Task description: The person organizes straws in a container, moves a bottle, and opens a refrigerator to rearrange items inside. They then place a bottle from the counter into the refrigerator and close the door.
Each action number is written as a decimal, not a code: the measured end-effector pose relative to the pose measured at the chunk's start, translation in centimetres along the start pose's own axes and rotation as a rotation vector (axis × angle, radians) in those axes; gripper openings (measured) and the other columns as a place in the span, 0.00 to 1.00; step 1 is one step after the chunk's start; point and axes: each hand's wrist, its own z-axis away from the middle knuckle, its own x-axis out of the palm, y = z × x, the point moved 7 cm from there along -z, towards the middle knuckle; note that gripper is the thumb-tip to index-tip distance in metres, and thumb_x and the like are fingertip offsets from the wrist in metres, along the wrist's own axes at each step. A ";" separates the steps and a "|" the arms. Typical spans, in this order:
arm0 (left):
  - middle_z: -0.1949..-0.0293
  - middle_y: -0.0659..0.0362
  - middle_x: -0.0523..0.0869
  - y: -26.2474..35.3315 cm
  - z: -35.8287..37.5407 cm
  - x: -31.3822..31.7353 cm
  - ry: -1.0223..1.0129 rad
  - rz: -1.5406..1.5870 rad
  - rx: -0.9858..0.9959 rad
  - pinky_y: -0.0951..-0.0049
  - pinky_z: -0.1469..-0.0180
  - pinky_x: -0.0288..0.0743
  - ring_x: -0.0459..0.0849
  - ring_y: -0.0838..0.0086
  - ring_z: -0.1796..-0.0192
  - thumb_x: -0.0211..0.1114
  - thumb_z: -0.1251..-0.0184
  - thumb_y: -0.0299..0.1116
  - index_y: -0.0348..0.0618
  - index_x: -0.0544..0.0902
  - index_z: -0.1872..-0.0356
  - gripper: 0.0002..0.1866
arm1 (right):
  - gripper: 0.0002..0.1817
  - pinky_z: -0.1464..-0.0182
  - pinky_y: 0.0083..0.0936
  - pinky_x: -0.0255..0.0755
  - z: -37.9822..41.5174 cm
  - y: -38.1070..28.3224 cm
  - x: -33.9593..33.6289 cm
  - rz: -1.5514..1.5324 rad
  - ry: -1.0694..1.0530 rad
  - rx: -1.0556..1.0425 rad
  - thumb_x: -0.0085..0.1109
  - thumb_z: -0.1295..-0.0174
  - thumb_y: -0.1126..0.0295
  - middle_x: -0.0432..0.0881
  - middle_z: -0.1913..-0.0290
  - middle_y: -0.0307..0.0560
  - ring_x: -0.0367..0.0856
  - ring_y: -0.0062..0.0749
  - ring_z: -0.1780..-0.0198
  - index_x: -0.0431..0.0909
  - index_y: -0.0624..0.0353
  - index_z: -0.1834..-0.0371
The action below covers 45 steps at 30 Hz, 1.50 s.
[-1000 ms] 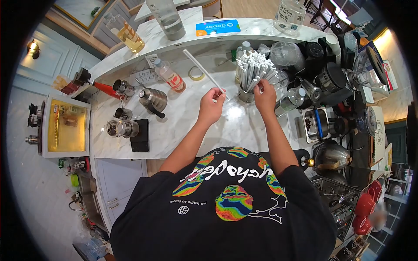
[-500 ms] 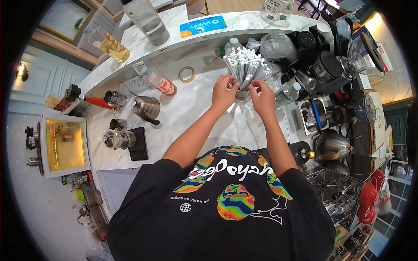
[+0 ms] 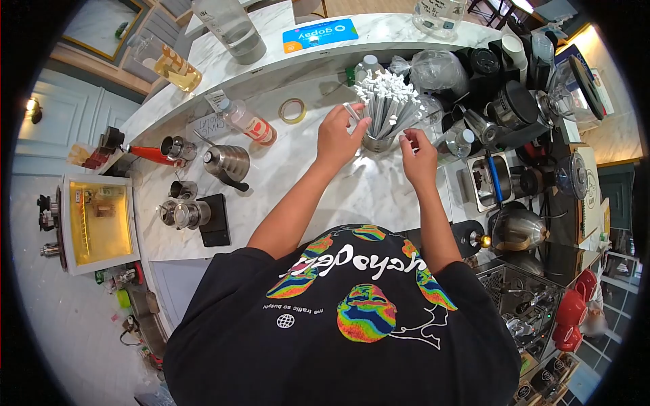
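Observation:
A metal cup (image 3: pixel 379 144) stands on the marble counter, packed with upright grey straws (image 3: pixel 387 108) whose tops are white. My left hand (image 3: pixel 340 135) is at the cup's left side, its fingers closed around a single straw (image 3: pixel 353 112) that tilts away from the bunch. On the right of the cup, my right hand (image 3: pixel 418 154) is beside the straws with thumb and fingertips pressed together; whatever may be between them is too small to make out.
Left of the hands are a tape roll (image 3: pixel 292 111), a pink-labelled bottle (image 3: pixel 250 124), a steel kettle (image 3: pixel 227 164) and a black scale (image 3: pixel 215 220). A clear bottle (image 3: pixel 455 145) and a metal tray (image 3: pixel 489 181) stand right.
My left hand has moved slightly left, and a straw now shows in its fingers, apart from the bunch. My right hand has shifted right and down, away from the straws.

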 end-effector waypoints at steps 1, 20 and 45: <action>0.62 0.56 0.87 0.2 0.0 -0.3 -0.001 0.007 -0.004 0.67 0.61 0.78 0.82 0.67 0.66 0.73 0.32 0.36 0.45 0.90 0.49 0.14 | 0.12 0.59 0.30 0.77 0.0 0.1 -0.1 -0.001 0.001 -0.001 0.67 0.33 0.68 0.90 0.60 0.49 0.85 0.32 0.66 0.84 0.62 0.50; 0.64 0.56 0.87 -3.0 0.1 3.2 -0.029 -0.086 0.098 0.64 0.63 0.77 0.84 0.64 0.66 0.74 0.33 0.34 0.42 0.90 0.62 0.07 | 0.14 0.57 0.25 0.77 -1.8 -3.1 -1.4 -0.046 0.168 -0.159 0.64 0.29 0.75 0.87 0.57 0.44 0.83 0.24 0.63 0.85 0.57 0.42; 0.35 0.48 0.76 -0.3 1.1 -0.2 0.130 0.128 0.113 0.57 0.42 0.79 0.80 0.53 0.37 0.80 0.41 0.44 0.51 0.73 0.27 0.40 | 0.18 0.46 0.36 0.77 -3.2 -6.8 -2.9 0.042 0.180 -0.301 0.67 0.35 0.75 0.86 0.50 0.48 0.83 0.43 0.51 0.85 0.54 0.42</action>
